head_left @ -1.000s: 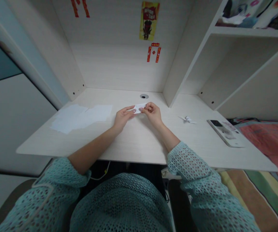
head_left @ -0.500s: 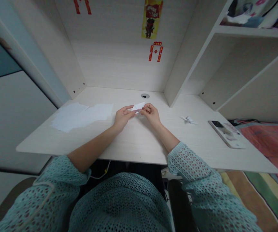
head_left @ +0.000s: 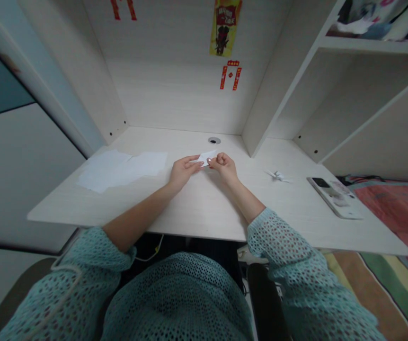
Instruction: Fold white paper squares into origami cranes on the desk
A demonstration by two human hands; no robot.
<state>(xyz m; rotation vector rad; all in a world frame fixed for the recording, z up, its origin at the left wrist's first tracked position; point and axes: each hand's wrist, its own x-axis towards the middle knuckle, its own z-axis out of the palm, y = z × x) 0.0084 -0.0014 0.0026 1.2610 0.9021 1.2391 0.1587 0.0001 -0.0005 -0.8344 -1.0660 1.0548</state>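
A small folded piece of white paper [head_left: 207,155] is held just above the pale desk [head_left: 204,208] near its middle. My left hand [head_left: 182,171] pinches its left end with thumb and fingertips. My right hand [head_left: 223,166] is curled into a loose fist and grips the right end. Both forearms reach forward from teal knit sleeves.
Flat white paper sheets [head_left: 119,169] lie on the desk to the left. A small folded paper figure [head_left: 278,175] and a white remote control [head_left: 334,197] lie to the right. A cable hole [head_left: 214,140] is behind the hands. Shelf partitions rise at the right.
The fingers of my right hand have curled tighter on the paper, and the paper has tilted slightly. The hands stay in the same place.
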